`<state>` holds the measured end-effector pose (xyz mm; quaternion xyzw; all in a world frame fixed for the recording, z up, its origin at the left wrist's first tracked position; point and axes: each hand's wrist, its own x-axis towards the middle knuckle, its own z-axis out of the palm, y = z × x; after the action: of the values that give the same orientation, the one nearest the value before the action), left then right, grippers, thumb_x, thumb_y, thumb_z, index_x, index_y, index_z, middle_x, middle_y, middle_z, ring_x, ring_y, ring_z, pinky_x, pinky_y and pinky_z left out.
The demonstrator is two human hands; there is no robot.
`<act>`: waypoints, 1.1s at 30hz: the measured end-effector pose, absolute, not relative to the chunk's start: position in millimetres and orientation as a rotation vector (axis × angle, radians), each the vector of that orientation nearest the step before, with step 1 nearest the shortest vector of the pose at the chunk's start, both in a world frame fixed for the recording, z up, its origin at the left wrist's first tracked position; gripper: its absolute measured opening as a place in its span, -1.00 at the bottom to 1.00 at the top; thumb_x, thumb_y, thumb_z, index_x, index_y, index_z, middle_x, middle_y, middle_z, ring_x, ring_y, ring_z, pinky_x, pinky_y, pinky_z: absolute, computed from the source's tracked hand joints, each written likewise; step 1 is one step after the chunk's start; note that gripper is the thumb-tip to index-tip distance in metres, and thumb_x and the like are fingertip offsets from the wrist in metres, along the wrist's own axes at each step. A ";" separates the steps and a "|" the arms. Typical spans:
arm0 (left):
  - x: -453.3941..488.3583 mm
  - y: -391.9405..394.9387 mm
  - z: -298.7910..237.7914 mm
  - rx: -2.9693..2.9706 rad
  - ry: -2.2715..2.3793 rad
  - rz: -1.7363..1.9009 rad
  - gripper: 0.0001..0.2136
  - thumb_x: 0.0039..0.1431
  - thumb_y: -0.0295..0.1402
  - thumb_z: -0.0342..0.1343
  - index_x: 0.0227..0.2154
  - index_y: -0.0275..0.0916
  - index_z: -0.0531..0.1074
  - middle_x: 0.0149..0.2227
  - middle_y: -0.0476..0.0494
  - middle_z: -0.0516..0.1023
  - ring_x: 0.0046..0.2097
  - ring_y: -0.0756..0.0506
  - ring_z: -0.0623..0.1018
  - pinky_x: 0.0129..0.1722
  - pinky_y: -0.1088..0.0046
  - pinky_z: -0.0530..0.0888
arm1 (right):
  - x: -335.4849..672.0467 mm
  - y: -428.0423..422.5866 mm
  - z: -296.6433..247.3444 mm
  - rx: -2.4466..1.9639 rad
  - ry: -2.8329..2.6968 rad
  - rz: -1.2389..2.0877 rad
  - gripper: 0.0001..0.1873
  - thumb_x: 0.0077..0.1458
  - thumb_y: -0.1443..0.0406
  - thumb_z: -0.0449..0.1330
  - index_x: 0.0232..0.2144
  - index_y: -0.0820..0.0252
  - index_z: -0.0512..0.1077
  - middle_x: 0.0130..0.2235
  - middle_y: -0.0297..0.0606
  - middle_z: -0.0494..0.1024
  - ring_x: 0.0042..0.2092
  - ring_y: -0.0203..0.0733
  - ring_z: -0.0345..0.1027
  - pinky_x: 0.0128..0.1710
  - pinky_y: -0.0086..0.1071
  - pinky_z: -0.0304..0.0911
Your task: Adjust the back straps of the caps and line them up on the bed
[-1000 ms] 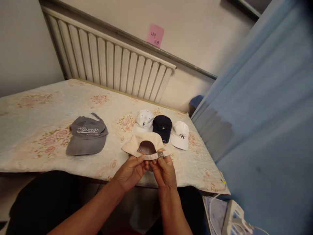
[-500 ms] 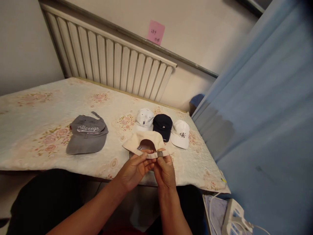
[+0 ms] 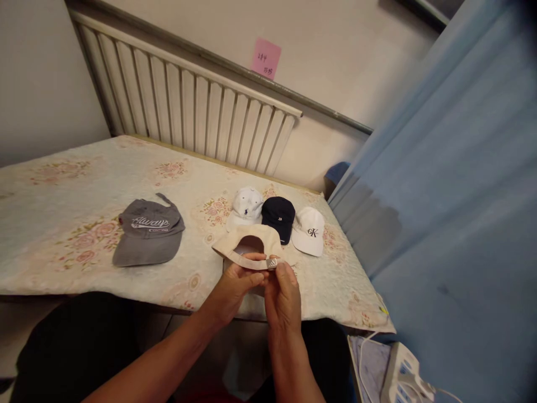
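I hold a beige cap (image 3: 247, 239) by its back strap, just above the near edge of a table with a floral cloth (image 3: 62, 224). My left hand (image 3: 235, 285) pinches the strap from the left. My right hand (image 3: 283, 294) pinches it at the small metal buckle (image 3: 272, 263). The cap's opening faces me. Behind it stand a white cap (image 3: 246, 206), a dark navy cap (image 3: 278, 215) and a white cap with black letters (image 3: 309, 230), side by side.
A grey cap with "Always" lettering (image 3: 149, 232) lies at the left of the table. A white radiator (image 3: 184, 106) lines the wall, with a pink note (image 3: 265, 58) above. A blue curtain (image 3: 453, 184) hangs at the right; a white device with cable (image 3: 403, 375) sits below.
Both hands have lifted the beige cap slightly and shifted their pinch along the strap; the fingers sit closer to the buckle.
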<state>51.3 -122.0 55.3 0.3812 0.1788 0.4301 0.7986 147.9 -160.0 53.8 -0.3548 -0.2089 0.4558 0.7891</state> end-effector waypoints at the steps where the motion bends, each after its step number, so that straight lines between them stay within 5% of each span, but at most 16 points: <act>1: 52.1 -121.3 54.1 0.847 0.407 0.931 -0.66 -0.08 -0.47 0.27 -0.17 -0.23 0.44 -0.24 -0.10 0.57 -0.22 -0.03 0.51 -0.16 0.45 0.38 | 147.0 -159.4 52.5 -0.766 -0.435 0.980 -0.88 -0.02 0.26 0.27 -0.38 0.17 0.48 -0.35 -0.35 0.51 -0.31 -0.32 0.37 -0.26 -0.44 0.27; 13: 61.3 -124.5 58.0 1.111 0.553 1.097 -0.83 -0.10 -0.43 0.26 -0.38 -0.23 0.43 -0.40 -0.03 0.51 -0.31 -0.05 0.50 -0.28 0.45 0.40 | 144.2 -170.6 63.8 -0.748 -0.439 1.076 -0.91 -0.05 0.33 0.28 -0.48 0.18 0.42 -0.45 -0.39 0.47 -0.36 -0.34 0.34 -0.26 -0.43 0.24; 21: 58.5 -128.3 65.5 1.170 0.595 1.126 -0.84 -0.11 -0.41 0.26 -0.42 -0.22 0.41 -0.45 -0.02 0.47 -0.37 -0.03 0.47 -0.36 0.48 0.38 | 142.1 -174.7 67.4 -0.783 -0.502 1.061 -0.89 0.00 0.29 0.24 -0.48 0.18 0.37 -0.45 -0.37 0.46 -0.38 -0.30 0.34 -0.36 -0.43 0.21; 33: 53.7 -127.5 67.5 1.113 0.534 1.141 -0.84 -0.10 -0.48 0.21 -0.42 -0.22 0.36 -0.50 0.05 0.43 -0.43 0.01 0.46 -0.39 0.50 0.39 | 144.0 -176.0 74.2 -0.721 -0.438 1.025 -0.94 0.06 0.31 0.18 -0.44 0.17 0.37 -0.37 -0.36 0.45 -0.30 -0.29 0.36 -0.26 -0.36 0.30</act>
<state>53.7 -127.5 67.5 0.4933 0.2367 0.5058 0.6670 144.0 -176.0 74.2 -0.3345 -0.2034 0.4759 0.7876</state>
